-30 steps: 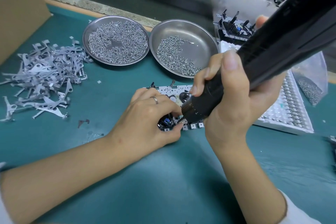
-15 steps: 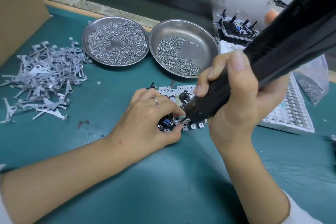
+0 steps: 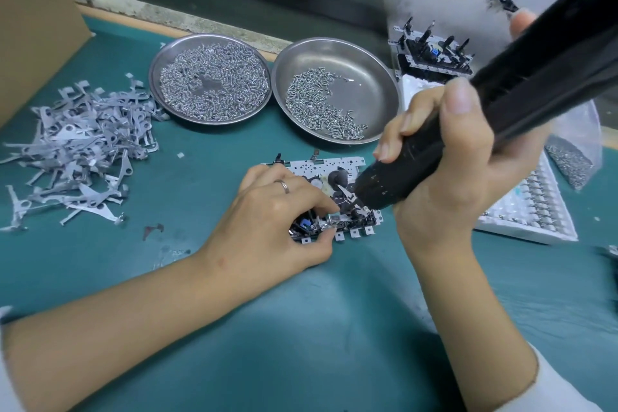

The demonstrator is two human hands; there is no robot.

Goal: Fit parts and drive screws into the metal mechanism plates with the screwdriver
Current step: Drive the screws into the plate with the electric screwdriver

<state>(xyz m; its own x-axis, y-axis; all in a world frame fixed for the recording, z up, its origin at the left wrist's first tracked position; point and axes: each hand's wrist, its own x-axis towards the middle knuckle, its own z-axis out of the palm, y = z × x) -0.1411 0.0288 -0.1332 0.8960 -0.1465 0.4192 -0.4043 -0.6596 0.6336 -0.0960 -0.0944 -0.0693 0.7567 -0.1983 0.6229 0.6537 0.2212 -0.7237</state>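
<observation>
A metal mechanism plate (image 3: 337, 165) with black wheels and a blue part lies flat on the green mat. My left hand (image 3: 277, 217) covers its near left corner, thumb and fingers pinching the plate's front edge. My right hand (image 3: 451, 157) grips a long black electric screwdriver (image 3: 501, 94), tilted down to the left. Its nose sits over the plate's right half; the bit is hidden. A steel dish (image 3: 368, 77) behind the plate holds screws.
A second steel dish (image 3: 157, 70) full of small springs stands left of the screw dish. A heap of grey stamped levers (image 3: 77, 147) lies at left. A white tray (image 3: 535, 211), finished mechanisms (image 3: 431, 53) and a cardboard box (image 3: 30, 20) ring the work area.
The screwdriver and my right hand have lifted slightly up and to the right, uncovering more of the plate's black wheel. My left hand stays on the plate.
</observation>
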